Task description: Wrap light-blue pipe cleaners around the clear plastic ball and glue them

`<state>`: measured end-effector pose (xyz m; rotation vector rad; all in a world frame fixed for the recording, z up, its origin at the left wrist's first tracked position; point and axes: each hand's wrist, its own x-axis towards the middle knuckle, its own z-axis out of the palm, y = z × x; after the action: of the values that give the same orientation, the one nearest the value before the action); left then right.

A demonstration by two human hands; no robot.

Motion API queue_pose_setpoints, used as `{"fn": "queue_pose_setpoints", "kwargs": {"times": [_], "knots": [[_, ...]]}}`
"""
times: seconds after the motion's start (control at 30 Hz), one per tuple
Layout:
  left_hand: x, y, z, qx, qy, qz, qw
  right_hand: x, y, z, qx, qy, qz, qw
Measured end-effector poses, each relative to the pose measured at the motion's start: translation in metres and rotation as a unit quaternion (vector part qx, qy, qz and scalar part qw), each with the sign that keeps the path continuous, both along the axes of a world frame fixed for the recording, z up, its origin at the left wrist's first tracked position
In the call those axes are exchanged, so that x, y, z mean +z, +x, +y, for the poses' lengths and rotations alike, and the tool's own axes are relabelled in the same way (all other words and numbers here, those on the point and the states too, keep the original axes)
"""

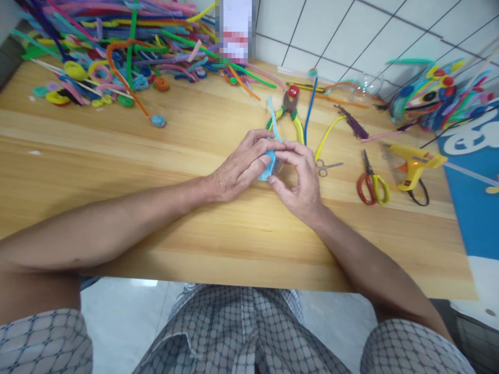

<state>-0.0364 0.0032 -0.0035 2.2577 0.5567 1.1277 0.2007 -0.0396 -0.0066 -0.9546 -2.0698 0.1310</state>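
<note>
Both hands meet over a small light-blue coil of pipe cleaner (266, 172) just above the wooden table. The fingers of my left hand (249, 158) close on it from the left and from above. On the other side, my right hand (299, 179) curls its thumb and fingers around the coil's right edge. A loose light-blue end (273, 119) sticks up past the fingertips. Part of the coil is hidden by the fingers. Just beyond the hands lie green-and-yellow pliers (289, 106), a blue pipe cleaner (311, 111) and small metal scissors (329, 167).
A heap of colourful pipe cleaners (167, 31) fills the back left. To the right lie red-and-yellow scissors (372, 182), a yellow glue gun (415, 163) and a purple tassel (353, 123). A multicoloured pipe-cleaner figure (424, 98) stands near the tiled wall (319, 31).
</note>
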Motion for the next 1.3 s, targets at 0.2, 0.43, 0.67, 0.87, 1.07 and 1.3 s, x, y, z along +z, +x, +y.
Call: {"fn": "queue_pose_setpoints", "kwargs": {"times": [0.2, 0.43, 0.67, 0.87, 1.07, 1.3], "knots": [[0.0009, -0.0002, 0.0013, -0.001, 0.003, 0.015, 1.0, 0.0, -0.001, 0.0003, -0.001, 0.008, 0.004, 1.0], [0.0012, -0.0006, 0.0012, 0.008, 0.001, 0.022, 1.0, 0.0003, -0.0021, 0.0, 0.008, 0.007, 0.02, 1.0], [0.0034, -0.0007, -0.0006, 0.003, -0.022, 0.014, 1.0, -0.0009, -0.0013, 0.0006, 0.0, 0.006, 0.011, 1.0], [0.0001, -0.0005, 0.0024, 0.001, -0.006, 0.023, 1.0, -0.0014, 0.0004, 0.0, -0.005, -0.029, 0.003, 1.0], [0.003, -0.0013, 0.0007, 0.006, -0.017, 0.031, 0.999, -0.0012, -0.0005, 0.0001, -0.011, -0.012, 0.002, 1.0], [0.002, -0.0011, 0.0011, -0.002, -0.004, 0.021, 1.0, -0.0024, -0.0003, 0.0008, -0.009, -0.008, 0.005, 1.0]]}}
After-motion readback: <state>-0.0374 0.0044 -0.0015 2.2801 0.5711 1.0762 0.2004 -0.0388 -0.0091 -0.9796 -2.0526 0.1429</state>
